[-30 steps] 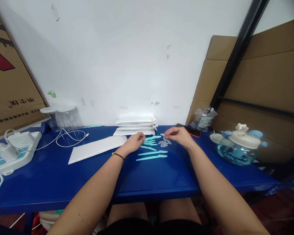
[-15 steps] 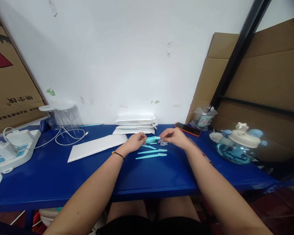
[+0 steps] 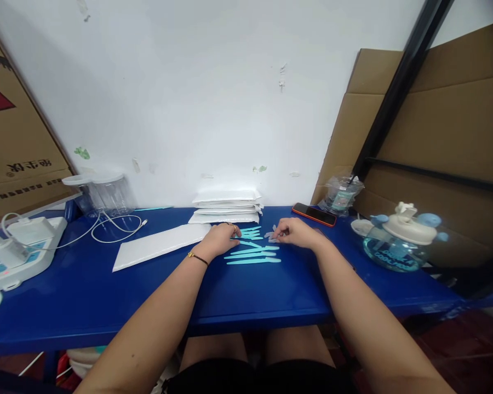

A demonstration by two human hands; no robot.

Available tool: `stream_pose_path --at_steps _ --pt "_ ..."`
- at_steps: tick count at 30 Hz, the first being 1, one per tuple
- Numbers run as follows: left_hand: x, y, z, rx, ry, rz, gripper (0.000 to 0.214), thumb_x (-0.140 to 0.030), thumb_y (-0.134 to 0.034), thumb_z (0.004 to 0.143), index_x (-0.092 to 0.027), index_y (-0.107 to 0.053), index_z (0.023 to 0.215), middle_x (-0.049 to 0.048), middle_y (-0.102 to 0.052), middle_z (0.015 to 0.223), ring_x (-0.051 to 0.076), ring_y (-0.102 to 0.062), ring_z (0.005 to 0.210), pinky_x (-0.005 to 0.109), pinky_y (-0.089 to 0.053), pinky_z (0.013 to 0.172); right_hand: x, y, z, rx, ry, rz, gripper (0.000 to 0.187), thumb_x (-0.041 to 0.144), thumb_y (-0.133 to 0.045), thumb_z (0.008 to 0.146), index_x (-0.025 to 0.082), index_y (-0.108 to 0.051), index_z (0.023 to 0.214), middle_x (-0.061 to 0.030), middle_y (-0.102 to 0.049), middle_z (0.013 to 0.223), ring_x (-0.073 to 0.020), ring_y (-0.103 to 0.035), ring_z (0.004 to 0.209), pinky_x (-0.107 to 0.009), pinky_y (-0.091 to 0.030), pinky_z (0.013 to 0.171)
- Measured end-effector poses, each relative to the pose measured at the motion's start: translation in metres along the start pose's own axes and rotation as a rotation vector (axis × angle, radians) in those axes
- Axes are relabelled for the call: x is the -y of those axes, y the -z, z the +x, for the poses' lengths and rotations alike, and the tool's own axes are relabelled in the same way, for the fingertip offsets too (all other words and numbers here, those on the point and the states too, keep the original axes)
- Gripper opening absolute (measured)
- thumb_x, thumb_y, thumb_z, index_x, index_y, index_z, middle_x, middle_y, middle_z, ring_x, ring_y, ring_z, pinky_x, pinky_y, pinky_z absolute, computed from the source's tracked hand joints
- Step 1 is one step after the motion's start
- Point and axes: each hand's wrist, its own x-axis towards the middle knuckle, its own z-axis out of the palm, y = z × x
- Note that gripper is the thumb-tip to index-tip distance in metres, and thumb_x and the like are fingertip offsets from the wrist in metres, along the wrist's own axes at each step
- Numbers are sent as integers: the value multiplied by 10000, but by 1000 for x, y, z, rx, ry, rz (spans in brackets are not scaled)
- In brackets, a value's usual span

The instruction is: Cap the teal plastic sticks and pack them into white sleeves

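Several thin turquoise plastic sticks (image 3: 254,254) lie side by side on the blue table (image 3: 107,290). My left hand (image 3: 219,239) rests curled at their left ends, fingertips touching one stick. My right hand (image 3: 294,232) is closed in a pinch over a small pile of pale clear plastic pieces (image 3: 271,236) just right of the sticks. What the pinch holds is too small to name.
White padded envelopes (image 3: 227,207) are stacked at the wall, one more envelope (image 3: 160,244) lies flat to the left. A phone (image 3: 314,214), a plastic cup (image 3: 342,196) and a blue water jug (image 3: 400,243) stand right. Clear jars (image 3: 102,192), cable and a white device (image 3: 14,246) sit left.
Both hands have slid slightly toward me and lower onto the table. A turquoise stick now lies in the row beside the others, and the right hand has come down onto the clear pieces.
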Motion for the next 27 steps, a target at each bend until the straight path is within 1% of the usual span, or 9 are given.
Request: stream_pose_path --at_steps 2,4,6,9,13,16,19,23,27 --pt "2 -1 0 -14 3 42 225 -300 -574 719 -220 -639 919 42 -609 890 177 -558 786 241 -394 678 -5 -3 1 0 -22 -79 173 287 -678 660 205 -727 804 -38 -612 784 -148 -582 681 -232 -426 585" --pt "2 -1 0 -18 -3 40 163 -275 -563 723 -218 -650 849 46 -605 871 185 -556 789 246 -389 678 -8 -7 2 5 -24 -118 148 247 -663 663 203 -720 792 -37 -603 788 -147 -577 683 -227 -421 585" --pt "2 -2 0 -12 -3 8 112 -246 -559 721 -211 -652 773 46 -603 836 188 -553 783 247 -384 667 -7 -10 4 2 -15 -152 117 197 -645 657 192 -710 755 -37 -601 781 -143 -570 677 -226 -418 595" --pt "0 0 0 -8 22 -53 76 -229 -573 710 -200 -642 725 44 -597 778 187 -548 766 246 -377 655 -3 -12 6 7 -4 -190 125 123 -630 612 178 -688 707 -37 -604 784 -141 -564 678 -224 -417 610" --pt "-1 0 -1 -14 22 -74 89 -267 -575 718 -192 -613 690 39 -598 736 176 -541 708 252 -374 649 -1 -15 6 32 -25 -114 130 152 -620 601 172 -662 722 -36 -604 822 -142 -569 700 -223 -428 611" --pt "1 -3 1 -9 21 -189 144 -326 -534 742 -194 -593 741 23 -601 719 159 -534 651 246 -383 607 -3 -17 6 36 -61 -47 136 177 -616 598 165 -647 730 -37 -604 832 -141 -566 708 -224 -429 608" --pt "3 -5 3 -21 37 -351 199 -366 -502 750 -188 -571 803 14 -586 702 150 -535 633 238 -397 569 -5 -15 5 -25 -67 -33 123 204 -614 608 164 -637 722 -31 -602 812 -130 -545 672 -227 -417 585" --pt "1 -2 3 46 83 -501 184 -334 -510 721 -173 -552 800 6 -569 666 136 -539 604 235 -420 560 -5 -12 4 -170 -36 -29 145 239 -614 636 175 -647 762 -31 -608 796 -131 -525 660 -236 -415 589" --pt "-5 4 -1 67 149 -611 158 -263 -527 674 -158 -551 791 10 -566 675 114 -518 588 224 -434 565 -3 -12 4 -186 -24 34 136 240 -612 654 171 -641 768 -29 -637 741 -138 -543 653 -242 -433 611"
